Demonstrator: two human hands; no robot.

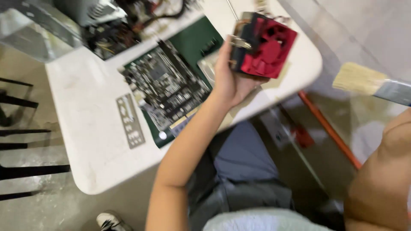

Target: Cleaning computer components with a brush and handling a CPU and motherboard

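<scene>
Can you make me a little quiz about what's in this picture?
1. True or false: the left hand holds a red-bladed cooling fan on a metal heatsink.
2. What lies flat on the green mat: A) black circuit board B) book C) plate?
3. What tool with pale bristles shows at the right edge?

Key: 1 true; 2 A; 3 a paintbrush; the hand holding it is out of view.

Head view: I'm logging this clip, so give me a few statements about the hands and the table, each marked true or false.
1. The left hand holds a red cooler fan. True.
2. The paintbrush touches the fan. False: it is held apart, to the right; the right hand is out of view.
3. The motherboard lies on the white table. True.
4. The metal port plate sits on the motherboard. False: it lies beside it on the table.
</scene>
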